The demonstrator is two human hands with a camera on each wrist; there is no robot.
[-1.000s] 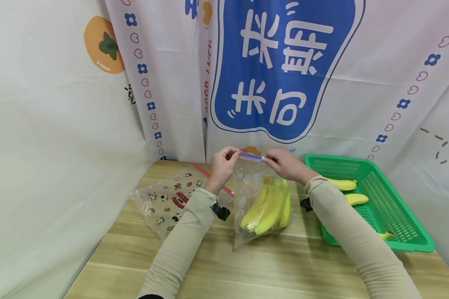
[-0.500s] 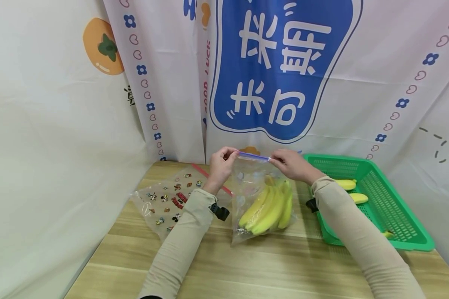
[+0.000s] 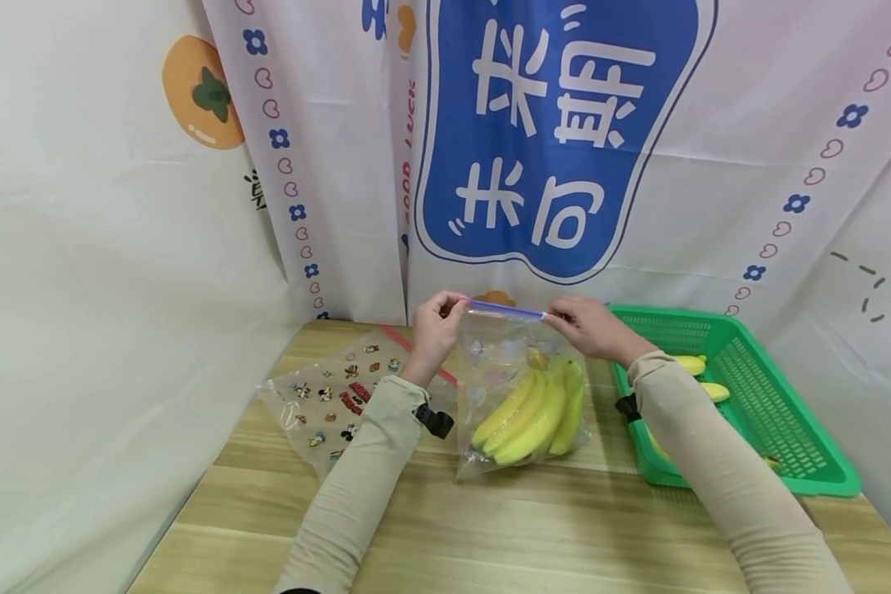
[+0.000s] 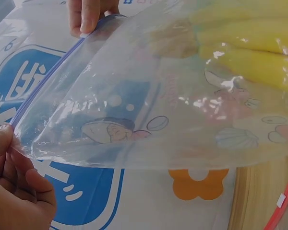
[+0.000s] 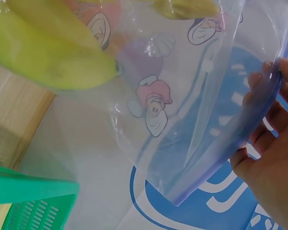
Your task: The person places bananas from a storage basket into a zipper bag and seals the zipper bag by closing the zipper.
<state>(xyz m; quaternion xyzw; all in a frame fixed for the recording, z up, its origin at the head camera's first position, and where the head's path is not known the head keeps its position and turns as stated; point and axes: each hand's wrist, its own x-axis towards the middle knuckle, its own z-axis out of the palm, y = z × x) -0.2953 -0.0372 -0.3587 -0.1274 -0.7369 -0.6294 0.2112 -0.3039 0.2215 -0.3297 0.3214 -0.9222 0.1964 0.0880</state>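
A clear zip bag (image 3: 483, 351) with printed cartoon figures hangs upright above the table, with a bunch of yellow bananas (image 3: 538, 417) in its lower part. My left hand (image 3: 435, 334) pinches the left end of the bag's purple zip strip (image 3: 505, 310). On the right part of the strip, my right hand (image 3: 592, 328) pinches at the white slider (image 4: 84, 35), which shows under its fingertips in the left wrist view. From the right wrist view, the fingers (image 5: 245, 165) of that hand lie along the strip, with the bag's corner beyond them.
Another clear printed bag (image 3: 334, 404) with a red zip strip (image 3: 397, 338) lies flat on the wooden table (image 3: 445, 544), partly behind my left forearm. At right stands a green plastic basket (image 3: 813, 429) holding more bananas (image 3: 715, 392). A printed curtain (image 3: 356, 165) hangs behind the table.
My right hand has slid to the right along the zip strip, baring more of it between the hands. My left hand has shifted slightly left, still pinching the bag's corner.
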